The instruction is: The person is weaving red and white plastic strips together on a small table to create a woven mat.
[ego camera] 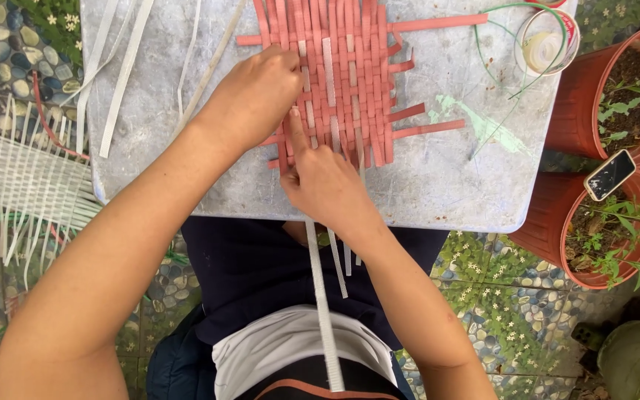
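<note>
So the red mat (342, 81) sits at 12 o'clock on the grey tabletop (446, 178), a half-woven grid of flat strips. Left hand (257, 92) lies on its 9 o'clock edge, fingers curled down into the weave; looks like it's pinching a strip, but the grip is hidden so I can't tell. Right hand (327, 185) is at the 6 o'clock edge, index finger pressed on the mat, other fingers folded. A white strip (324, 296) runs from the weave down over the lap.
</note>
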